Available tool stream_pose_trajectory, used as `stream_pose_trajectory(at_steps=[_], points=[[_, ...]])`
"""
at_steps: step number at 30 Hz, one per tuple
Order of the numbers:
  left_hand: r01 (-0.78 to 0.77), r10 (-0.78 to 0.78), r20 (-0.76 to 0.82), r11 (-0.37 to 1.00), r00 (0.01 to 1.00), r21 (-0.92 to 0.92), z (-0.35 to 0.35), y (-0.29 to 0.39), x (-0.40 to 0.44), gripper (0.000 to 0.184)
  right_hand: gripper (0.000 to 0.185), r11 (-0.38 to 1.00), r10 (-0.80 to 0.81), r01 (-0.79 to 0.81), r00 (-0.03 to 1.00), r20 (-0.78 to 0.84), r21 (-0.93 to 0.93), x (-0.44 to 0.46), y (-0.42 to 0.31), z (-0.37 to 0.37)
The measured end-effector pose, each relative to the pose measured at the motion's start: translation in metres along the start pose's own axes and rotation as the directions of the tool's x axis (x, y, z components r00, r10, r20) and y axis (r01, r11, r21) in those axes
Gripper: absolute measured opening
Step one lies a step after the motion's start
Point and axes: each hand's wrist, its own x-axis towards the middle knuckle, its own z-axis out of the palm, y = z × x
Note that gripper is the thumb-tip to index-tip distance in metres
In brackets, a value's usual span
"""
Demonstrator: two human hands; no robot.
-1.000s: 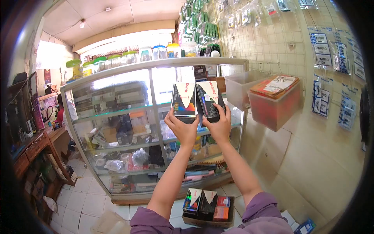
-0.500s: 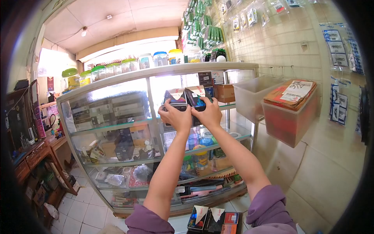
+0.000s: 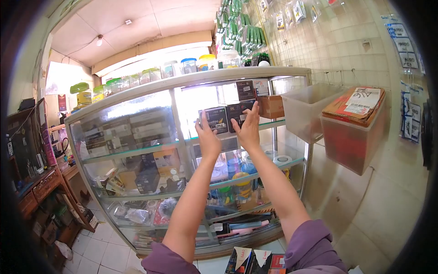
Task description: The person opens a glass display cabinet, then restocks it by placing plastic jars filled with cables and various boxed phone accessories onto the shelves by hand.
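Observation:
Two black boxes stand side by side on the upper glass shelf of the display case: a left box (image 3: 216, 120) and a right box (image 3: 236, 114). My left hand (image 3: 208, 137) is at the near face of the left box, its fingers pointing up and apart. Against the right box's right side is my right hand (image 3: 247, 127), fingers spread. Neither hand is wrapped round a box. Whether the fingertips touch the boxes is hard to tell. Behind them sit a smaller dark box (image 3: 245, 90) and a brown carton (image 3: 270, 106).
The glass case frame (image 3: 182, 157) surrounds the shelf opening. Lidded jars (image 3: 189, 65) line its top. To the right hang a translucent bin (image 3: 305, 109) and one holding red packets (image 3: 349, 141). More boxes (image 3: 261, 261) are on the floor below.
The two boxes have moved from in front of the case onto the upper shelf, with their fronts now facing me. My fingers have opened from around them.

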Motion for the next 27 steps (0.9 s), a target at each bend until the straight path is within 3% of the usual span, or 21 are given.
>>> stream_pose_trajectory(at_steps=[2, 4, 6, 7, 9, 11, 13, 15, 17, 19, 20, 22, 25, 27], points=[[0.003, 0.004, 0.130, 0.999, 0.992, -0.052, 0.002, -0.015, 0.006, 0.084, 0.062, 0.997, 0.011, -0.016, 0.997, 0.070, 0.069, -0.006, 0.018, 0.002], [-0.032, 0.034, 0.082, 0.999, 0.996, -0.022, 0.004, -0.017, 0.013, 0.084, 0.044, 0.997, 0.066, -0.052, 0.964, 0.257, -0.061, -0.009, 0.029, -0.001], [0.030, -0.041, 0.168, 0.997, 0.985, 0.069, 0.002, -0.019, 0.018, 0.081, 0.044, 0.985, 0.085, -0.034, 0.947, 0.309, -0.167, -0.012, 0.036, -0.003], [-0.041, 0.025, 0.149, 0.993, 0.988, 0.111, 0.008, -0.027, 0.022, 0.083, 0.047, 0.977, 0.096, -0.022, 0.932, 0.349, -0.210, -0.008, 0.038, -0.002], [-0.014, -0.023, 0.209, 0.984, 0.978, 0.176, 0.013, -0.034, 0.032, 0.085, 0.050, 0.967, 0.114, -0.013, 0.914, 0.390, -0.253, 0.000, 0.042, -0.001], [0.004, -0.068, 0.260, 0.971, 0.963, 0.238, 0.020, -0.038, 0.046, 0.087, 0.057, 0.938, 0.181, 0.012, 0.835, 0.519, -0.347, 0.013, 0.045, 0.002], [0.095, -0.236, 0.411, 0.937, 0.880, 0.335, 0.028, -0.040, 0.065, 0.089, 0.059, 0.924, 0.218, 0.025, 0.785, 0.580, -0.382, 0.028, 0.046, 0.007], [0.078, -0.258, 0.444, 0.920, 0.858, 0.384, 0.039, -0.045, 0.078, 0.091, 0.062, 0.905, 0.295, 0.027, 0.680, 0.671, -0.425, 0.043, 0.048, 0.013], [0.063, -0.285, 0.471, 0.899, 0.835, 0.432, 0.050, -0.052, 0.092, 0.094, 0.063, 0.899, 0.322, 0.028, 0.637, 0.701, -0.438, 0.052, 0.052, 0.022], [0.114, -0.427, 0.606, 0.867, 0.672, 0.485, 0.055, -0.049, 0.107, 0.102, 0.066, 0.882, 0.385, 0.020, 0.546, 0.744, -0.471, 0.059, 0.057, 0.035], [0.111, -0.428, 0.605, 0.865, 0.671, 0.489, 0.058, -0.050, 0.113, 0.102, 0.066, 0.883, 0.385, 0.016, 0.546, 0.744, -0.469, 0.065, 0.060, 0.042], [0.132, -0.459, 0.647, 0.863, 0.609, 0.488, 0.067, -0.055, 0.119, 0.109, 0.069, 0.877, 0.442, -0.027, 0.434, 0.785, -0.479, 0.072, 0.066, 0.052], [0.088, -0.388, 0.682, 0.898, 0.620, 0.431, 0.114, -0.129, 0.128, 0.118, 0.070, 0.867, 0.464, 0.007, 0.347, 0.815, -0.498, 0.085, 0.071, 0.062], [0.046, -0.401, 0.684, 0.879, 0.610, 0.475, 0.121, -0.139, 0.131, 0.121, 0.069, 0.865, 0.469, 0.017, 0.330, 0.819, -0.502, 0.088, 0.077, 0.071]])
